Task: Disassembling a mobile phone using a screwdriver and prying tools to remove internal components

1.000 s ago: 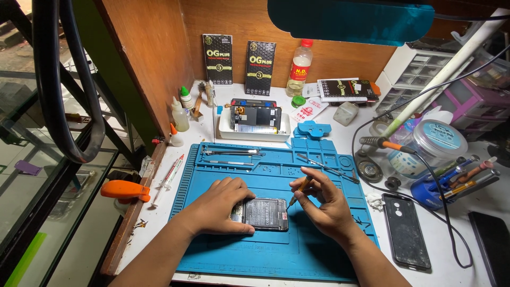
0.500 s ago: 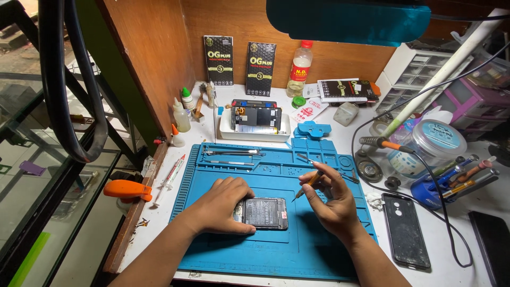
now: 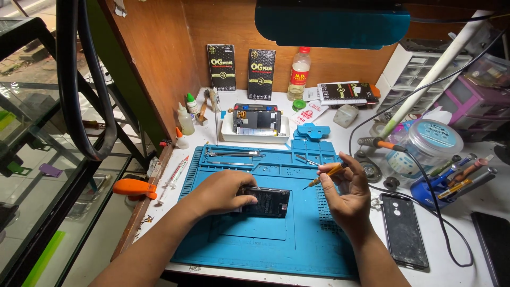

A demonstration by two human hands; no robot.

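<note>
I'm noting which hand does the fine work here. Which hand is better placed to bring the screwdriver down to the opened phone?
The right hand, probably. It already grips the small screwdriver, tip angled down toward the opened phone. The left hand rests on the phone's left end, pinning it to the blue mat.

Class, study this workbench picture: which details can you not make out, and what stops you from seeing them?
- Head view: left end of the opened dark phone, covered by the left hand.
- Head view: tip of the slim orange-handled screwdriver in the right hand, too small.
- Head view: black slab, cut off by the right edge.
</note>
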